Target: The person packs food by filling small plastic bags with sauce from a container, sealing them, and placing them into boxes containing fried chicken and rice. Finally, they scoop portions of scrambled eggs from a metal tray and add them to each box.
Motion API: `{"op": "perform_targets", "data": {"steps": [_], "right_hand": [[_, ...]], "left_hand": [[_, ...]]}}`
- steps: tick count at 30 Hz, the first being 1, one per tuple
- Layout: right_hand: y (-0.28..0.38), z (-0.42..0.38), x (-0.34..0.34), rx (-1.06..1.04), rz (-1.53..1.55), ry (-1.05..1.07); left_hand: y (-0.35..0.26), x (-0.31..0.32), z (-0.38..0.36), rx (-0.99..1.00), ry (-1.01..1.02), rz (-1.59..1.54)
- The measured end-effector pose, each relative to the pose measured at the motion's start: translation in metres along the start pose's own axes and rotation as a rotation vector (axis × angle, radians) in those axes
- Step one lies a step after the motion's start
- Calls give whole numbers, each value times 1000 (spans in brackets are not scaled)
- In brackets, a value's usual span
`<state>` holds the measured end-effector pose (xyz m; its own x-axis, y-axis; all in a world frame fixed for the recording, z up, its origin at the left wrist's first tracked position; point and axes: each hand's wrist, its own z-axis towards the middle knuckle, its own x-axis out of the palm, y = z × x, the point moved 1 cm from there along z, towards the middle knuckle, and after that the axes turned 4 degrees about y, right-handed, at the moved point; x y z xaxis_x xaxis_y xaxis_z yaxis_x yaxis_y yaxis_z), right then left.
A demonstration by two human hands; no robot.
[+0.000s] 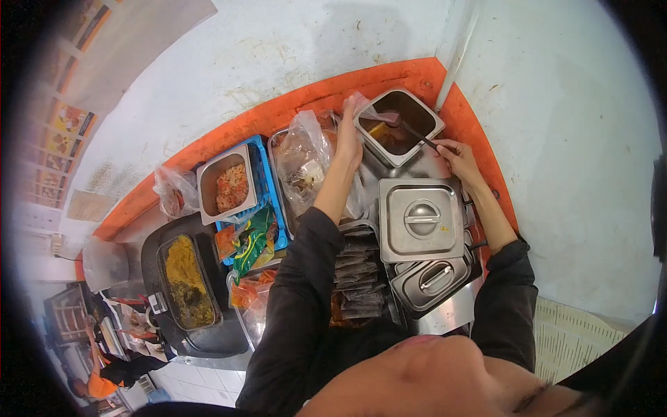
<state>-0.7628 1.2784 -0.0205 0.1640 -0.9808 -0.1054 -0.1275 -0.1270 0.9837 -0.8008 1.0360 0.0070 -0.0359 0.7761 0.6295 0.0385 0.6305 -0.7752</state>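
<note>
My left hand (349,137) is raised at the left rim of a deep steel food pan (417,154), fingers closed on a clear plastic bag (361,104) that reaches over the pan. In my right hand (455,158), at the pan's right corner, is the dark handle of a ladle (419,137). The ladle's head lies over the pan, close to the bag's edge. Dark liquid with a yellowish piece shows inside the pan. Below my right hand sits a lidded steel pan (422,240).
Left of my left arm lies a large clear bag (306,156) on a tray. Further left are a pan of reddish shredded food (233,187) on a blue crate (280,236), and a black cooker (156,260) holding yellow food. A second lidded pan (434,281) and dark packets (360,278) stand nearer me.
</note>
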Motion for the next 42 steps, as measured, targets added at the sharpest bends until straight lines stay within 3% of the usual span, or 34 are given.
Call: {"op": "perform_targets", "data": {"steps": [5,7,14,18,22,28,30,32,42], "right_hand": [[14,-6,-4,-53,-20,-44],[17,-8,-4,-61,11,-64],[43,-14,-8,-67,33,-140],[58,-21,-2,-145,58,-108],[73,-32,12,-89,25,-102],[67,-35,26,-289,-153,-125],[68,-36,28,-454,-351,-191],[72,-40,32,-478,-409,-216],[69,-41,34,-775,-761,-317]], "left_hand": [[-5,-2,-8,233,-55,208],[-5,4,-13,454,-108,646],[6,19,-16,511,-54,1217],[17,16,-10,473,3,1166],[21,17,-8,504,11,1125],[12,23,-13,533,-39,1199],[11,24,-14,500,-43,1188],[6,30,-19,637,-62,1108],[8,27,-18,671,-49,1020]]}}
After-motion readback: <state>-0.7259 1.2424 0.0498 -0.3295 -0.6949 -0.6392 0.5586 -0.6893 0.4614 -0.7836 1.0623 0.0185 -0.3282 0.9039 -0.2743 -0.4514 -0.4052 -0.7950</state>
